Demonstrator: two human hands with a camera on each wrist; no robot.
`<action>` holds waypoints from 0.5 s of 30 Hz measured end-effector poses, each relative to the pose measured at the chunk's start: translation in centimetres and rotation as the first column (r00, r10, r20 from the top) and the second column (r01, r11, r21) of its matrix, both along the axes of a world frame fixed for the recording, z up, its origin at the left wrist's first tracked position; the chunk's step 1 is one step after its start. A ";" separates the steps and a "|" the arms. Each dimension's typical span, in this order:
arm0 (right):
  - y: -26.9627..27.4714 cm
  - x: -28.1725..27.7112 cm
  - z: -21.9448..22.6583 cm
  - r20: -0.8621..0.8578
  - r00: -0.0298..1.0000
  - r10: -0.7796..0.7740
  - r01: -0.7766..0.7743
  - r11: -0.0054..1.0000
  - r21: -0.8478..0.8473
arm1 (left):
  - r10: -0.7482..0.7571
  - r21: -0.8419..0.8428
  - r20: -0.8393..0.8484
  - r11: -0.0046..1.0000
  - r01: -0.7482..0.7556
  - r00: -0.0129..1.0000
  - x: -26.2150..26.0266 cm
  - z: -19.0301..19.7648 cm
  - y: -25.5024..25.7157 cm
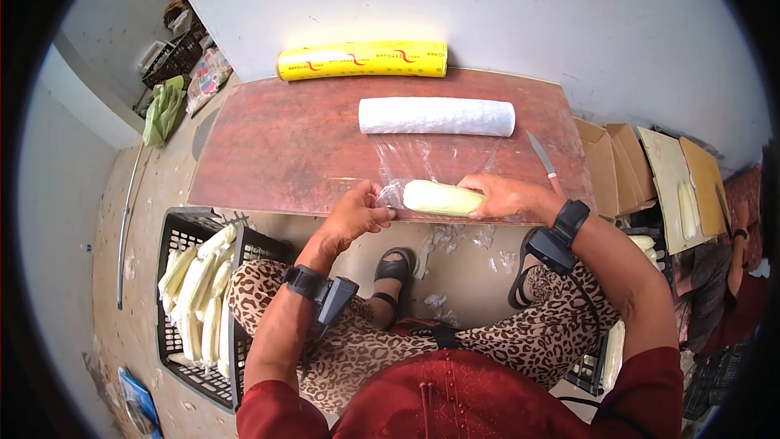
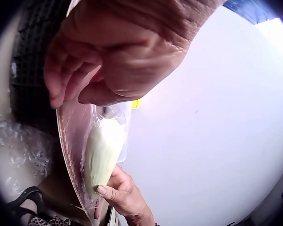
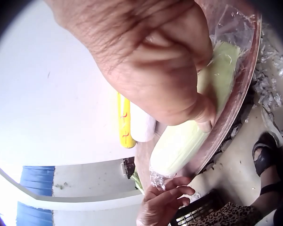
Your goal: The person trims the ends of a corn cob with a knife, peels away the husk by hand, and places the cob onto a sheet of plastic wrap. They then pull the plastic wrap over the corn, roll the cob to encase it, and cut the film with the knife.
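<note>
A pale, husk-covered ear of corn [image 1: 439, 197] lies along the near edge of the red-brown table, with clear plastic film around it. My right hand [image 1: 513, 197] grips its right end, thumb on the near side. At the other end, my left hand [image 1: 355, 213] has loosely bent fingers beside a crumpled tuft of film [image 3: 158, 179]. In the left wrist view, a gap shows between that hand's thumb and fingers. Behind the corn, a sheet of film [image 1: 435, 154] stretches back to a white film roll [image 1: 436, 117] lying crosswise.
A yellow printed roll [image 1: 361, 61] lies at the table's back edge. To the right sits a knife [image 1: 543, 154]. On the floor at left, a black crate [image 1: 264, 236] holds several ears of corn [image 1: 199, 297]. Cardboard boxes [image 1: 621, 167] stand at right. Film scraps litter the floor.
</note>
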State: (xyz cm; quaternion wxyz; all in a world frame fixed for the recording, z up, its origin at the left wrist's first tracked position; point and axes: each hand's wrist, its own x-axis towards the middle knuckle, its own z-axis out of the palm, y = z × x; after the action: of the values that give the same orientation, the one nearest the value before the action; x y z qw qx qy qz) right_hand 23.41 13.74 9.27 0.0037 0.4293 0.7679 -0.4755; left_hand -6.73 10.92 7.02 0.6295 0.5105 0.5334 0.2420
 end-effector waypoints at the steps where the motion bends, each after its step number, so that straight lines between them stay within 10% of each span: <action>1: 0.0 0.0 -0.1 -0.001 1.000 0.004 -0.004 1.000 0.005 | 0.003 0.023 0.017 1.000 -0.003 1.000 0.0 -0.2 0.1; 15: 0.1 -0.1 -0.8 -0.039 0.999 0.020 -0.017 0.996 0.093 | -0.062 0.257 -0.299 0.956 0.143 0.952 -1.1 2.9 0.7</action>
State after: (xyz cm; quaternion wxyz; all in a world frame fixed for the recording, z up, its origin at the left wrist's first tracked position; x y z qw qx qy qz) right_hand 23.31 13.86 8.48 -0.0272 0.4122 0.7930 -0.4479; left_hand -7.87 11.59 9.94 0.4799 0.6503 0.5526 0.2038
